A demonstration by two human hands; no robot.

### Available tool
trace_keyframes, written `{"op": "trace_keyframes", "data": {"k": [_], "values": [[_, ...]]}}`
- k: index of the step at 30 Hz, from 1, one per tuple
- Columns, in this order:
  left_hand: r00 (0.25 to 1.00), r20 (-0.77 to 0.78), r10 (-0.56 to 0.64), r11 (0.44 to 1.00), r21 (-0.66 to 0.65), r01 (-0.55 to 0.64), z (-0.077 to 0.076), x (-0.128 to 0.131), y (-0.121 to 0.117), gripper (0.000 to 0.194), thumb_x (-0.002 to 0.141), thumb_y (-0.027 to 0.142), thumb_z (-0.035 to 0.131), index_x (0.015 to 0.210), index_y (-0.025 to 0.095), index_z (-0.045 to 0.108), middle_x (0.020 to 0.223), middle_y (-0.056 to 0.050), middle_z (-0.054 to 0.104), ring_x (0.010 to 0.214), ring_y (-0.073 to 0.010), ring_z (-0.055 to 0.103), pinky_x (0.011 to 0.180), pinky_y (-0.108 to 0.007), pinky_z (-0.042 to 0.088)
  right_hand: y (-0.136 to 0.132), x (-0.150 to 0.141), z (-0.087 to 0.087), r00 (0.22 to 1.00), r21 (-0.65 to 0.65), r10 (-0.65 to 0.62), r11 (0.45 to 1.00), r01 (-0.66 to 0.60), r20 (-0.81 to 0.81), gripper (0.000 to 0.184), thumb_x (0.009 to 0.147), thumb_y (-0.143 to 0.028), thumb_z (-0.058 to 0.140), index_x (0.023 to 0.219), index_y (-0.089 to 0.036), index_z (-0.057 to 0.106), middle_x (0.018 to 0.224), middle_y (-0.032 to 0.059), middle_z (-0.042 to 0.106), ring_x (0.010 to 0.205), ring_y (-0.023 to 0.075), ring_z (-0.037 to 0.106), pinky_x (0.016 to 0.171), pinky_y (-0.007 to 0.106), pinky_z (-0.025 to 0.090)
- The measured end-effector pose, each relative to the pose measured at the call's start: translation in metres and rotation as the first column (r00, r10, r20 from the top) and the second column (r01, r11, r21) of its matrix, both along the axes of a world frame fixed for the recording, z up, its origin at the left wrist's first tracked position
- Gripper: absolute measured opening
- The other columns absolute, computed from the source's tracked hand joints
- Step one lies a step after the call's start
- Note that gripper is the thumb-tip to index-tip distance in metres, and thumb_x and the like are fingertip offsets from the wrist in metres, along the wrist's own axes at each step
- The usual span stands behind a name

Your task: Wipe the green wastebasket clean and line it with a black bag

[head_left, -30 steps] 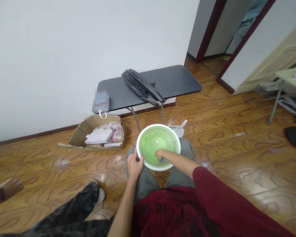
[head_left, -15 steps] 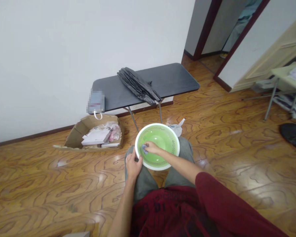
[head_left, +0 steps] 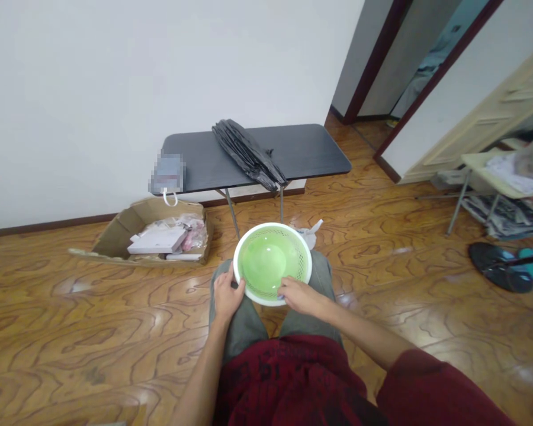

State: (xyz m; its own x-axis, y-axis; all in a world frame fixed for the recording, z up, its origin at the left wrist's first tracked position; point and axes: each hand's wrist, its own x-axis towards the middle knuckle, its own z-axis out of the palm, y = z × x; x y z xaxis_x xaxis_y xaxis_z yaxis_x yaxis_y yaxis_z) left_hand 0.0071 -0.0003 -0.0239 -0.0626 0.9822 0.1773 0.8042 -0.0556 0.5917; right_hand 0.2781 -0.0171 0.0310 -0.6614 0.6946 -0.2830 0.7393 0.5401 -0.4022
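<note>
- Head view: the basin (head_left: pixel 264 260) sat on the person's knees (head_left: pixel 244 328), between the two hands' fingers.
- The left hand (head_left: pixel 227 296) lay at the basin's near left side, thumb and forefinger apart, both touching the rim; whether they gripped it, I could not tell.
- The right hand (head_left: pixel 298 294) reached over the near right rim, its fingers bent together on a bluish cloth (head_left: pixel 281 297).
- Only a scrap of the cloth showed, just under those fingertips, against the basin's near wall.
- The basin's bare green floor lay beyond the right fingers and to the right of the left ones.
- Farther off, ahead of both hands' fingers, stood a table (head_left: pixel 311 151) with a black bag (head_left: pixel 249 152) on it.
- A box (head_left: pixel 133 216) stood on the floor, ahead and left of the left fingers.
</note>
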Motion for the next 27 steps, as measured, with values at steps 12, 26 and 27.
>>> {"op": "trace_keyframes", "data": {"k": [12,26,27], "values": [[1.000,0.019,0.007,1.000,-0.008,-0.007,0.002,-0.002,-0.002,0.062,0.090,0.040,0.055,0.148,0.018,0.057,0.076,-0.001,0.060,0.085,-0.0245,0.061,0.097,-0.041,0.047,0.032,0.066,0.001,0.986,0.376,-0.052,0.926,-0.011,0.157,0.024,0.101,-0.012,0.053,0.108,-0.017,0.075,0.110,0.0099,0.067,0.108,0.0223,0.060,0.092,0.031,0.051],[0.998,0.061,0.024,1.000,-0.021,-0.023,-0.002,-0.003,0.000,0.064,0.089,0.043,0.055,0.146,0.015,0.059,0.074,-0.001,0.060,0.083,-0.0243,0.061,0.094,-0.040,0.048,0.125,0.072,-0.029,0.858,0.479,-0.269,0.738,0.476,-0.437,0.033,0.097,-0.011,0.048,0.115,-0.017,0.075,0.113,0.0123,0.068,0.107,0.0217,0.062,0.099,0.038,0.053],[0.997,0.067,0.025,1.000,-0.016,-0.024,-0.002,-0.003,-0.001,0.063,0.089,0.042,0.055,0.146,0.016,0.059,0.074,-0.001,0.060,0.083,-0.0242,0.061,0.094,-0.040,0.048,0.131,0.066,-0.030,0.830,0.460,-0.305,0.718,0.523,-0.467,0.033,0.097,-0.011,0.048,0.115,-0.016,0.075,0.112,0.0125,0.068,0.106,0.0218,0.062,0.098,0.038,0.053]]}}
